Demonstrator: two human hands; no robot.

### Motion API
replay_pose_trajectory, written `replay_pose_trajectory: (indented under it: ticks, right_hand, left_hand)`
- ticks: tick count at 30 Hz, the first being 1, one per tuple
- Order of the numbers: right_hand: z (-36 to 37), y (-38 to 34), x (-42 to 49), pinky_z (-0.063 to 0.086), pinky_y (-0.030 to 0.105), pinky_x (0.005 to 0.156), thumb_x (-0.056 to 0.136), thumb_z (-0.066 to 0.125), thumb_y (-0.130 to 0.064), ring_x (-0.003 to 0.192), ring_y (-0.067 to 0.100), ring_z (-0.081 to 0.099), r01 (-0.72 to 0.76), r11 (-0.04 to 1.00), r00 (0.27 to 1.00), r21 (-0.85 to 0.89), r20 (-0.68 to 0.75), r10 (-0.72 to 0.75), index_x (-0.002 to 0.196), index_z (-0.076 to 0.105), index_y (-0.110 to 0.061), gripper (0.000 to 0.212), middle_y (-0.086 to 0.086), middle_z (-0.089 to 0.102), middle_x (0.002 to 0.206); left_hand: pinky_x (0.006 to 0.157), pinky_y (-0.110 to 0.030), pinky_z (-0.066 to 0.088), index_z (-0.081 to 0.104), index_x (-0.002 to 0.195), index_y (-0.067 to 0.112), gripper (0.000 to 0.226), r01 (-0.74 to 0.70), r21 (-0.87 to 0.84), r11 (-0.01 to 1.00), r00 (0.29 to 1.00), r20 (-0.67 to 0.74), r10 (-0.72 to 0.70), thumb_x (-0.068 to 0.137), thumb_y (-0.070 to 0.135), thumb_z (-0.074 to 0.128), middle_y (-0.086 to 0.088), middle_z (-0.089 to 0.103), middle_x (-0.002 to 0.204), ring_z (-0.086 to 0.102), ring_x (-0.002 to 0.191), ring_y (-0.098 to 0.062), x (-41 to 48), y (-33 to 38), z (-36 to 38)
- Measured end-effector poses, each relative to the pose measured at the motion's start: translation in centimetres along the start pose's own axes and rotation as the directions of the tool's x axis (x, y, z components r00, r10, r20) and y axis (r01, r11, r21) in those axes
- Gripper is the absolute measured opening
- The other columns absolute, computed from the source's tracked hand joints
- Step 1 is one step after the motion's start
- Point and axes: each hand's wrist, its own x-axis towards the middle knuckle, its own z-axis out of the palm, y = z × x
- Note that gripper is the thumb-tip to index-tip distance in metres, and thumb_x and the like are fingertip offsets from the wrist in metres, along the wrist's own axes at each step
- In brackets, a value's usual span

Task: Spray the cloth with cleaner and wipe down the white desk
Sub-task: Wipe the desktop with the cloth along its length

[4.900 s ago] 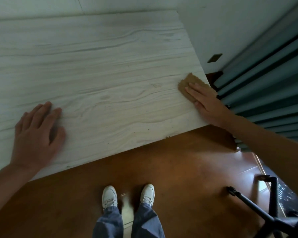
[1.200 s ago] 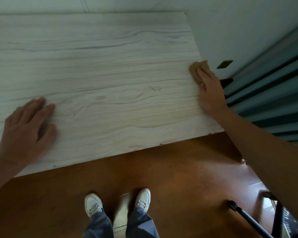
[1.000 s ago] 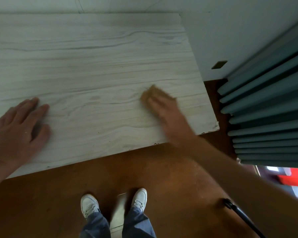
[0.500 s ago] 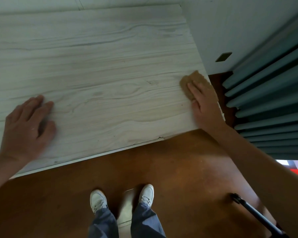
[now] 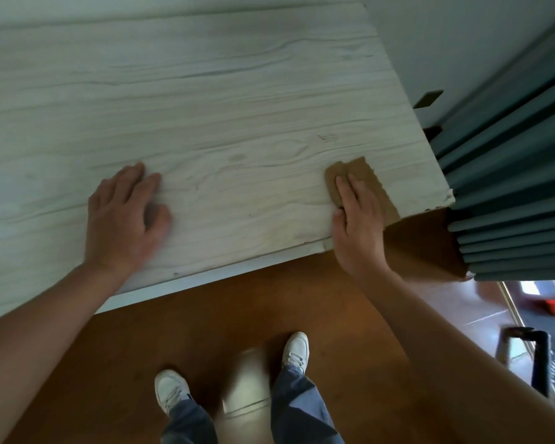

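Our right hand (image 5: 359, 219) presses flat on the brown cloth (image 5: 364, 177) at the white desk (image 5: 205, 107)'s near-right corner; unwiped surface stretches left.

Cloth (image 5: 366, 174) mostly hidden under right hand (image 5: 359, 225); desk (image 5: 205, 107) cut off left.
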Motion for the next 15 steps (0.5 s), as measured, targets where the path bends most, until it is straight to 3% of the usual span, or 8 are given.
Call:
replay_pose_trajectory:
  ticks: [7,10,15]
  right_hand:
    - [4.8,-10.0,-5.1,0.014,0.044,0.125,0.104,0.039,-0.021,0.151,0.020,0.014,0.007,1.000,0.999,0.029,0.044,-0.008,0.157,0.028,-0.025,0.055,-0.003,0.023,0.163]
    - [7.3,-14.6,-6.9,0.013,0.046,0.125,0.104,0.039,-0.022,0.152,0.021,0.012,-0.003,1.000,0.998,0.018,0.060,0.002,0.157,0.027,-0.025,0.055,-0.002,0.021,0.164]
    - [11.0,-21.5,-9.3,0.014,0.050,0.124,0.104,0.040,-0.021,0.152,0.023,0.011,0.022,1.000,0.996,0.016,0.091,-0.023,0.157,0.027,-0.022,0.055,0.000,0.021,0.164]
  left_hand:
    - [0.117,-0.054,0.033,0.059,0.138,0.008,0.058,-0.047,-0.050,0.998,0.998,0.048,0.049,0.096,0.043,0.040,-0.017,0.052,0.151,0.045,0.142,-0.038,-2.5,-2.3,-2.0]
    - [0.112,-0.054,0.040,0.059,0.138,0.008,0.055,-0.056,-0.016,0.998,0.998,0.034,0.056,0.098,0.040,0.042,-0.016,0.054,0.148,0.050,0.138,-0.039,-6.2,-7.0,-4.9]
    - [0.114,-0.055,0.038,0.055,0.143,0.008,0.057,0.035,0.124,0.992,0.997,0.068,-0.043,0.101,0.043,0.038,-0.017,0.049,0.154,0.045,0.142,-0.038,-12.5,-17.4,-9.9]
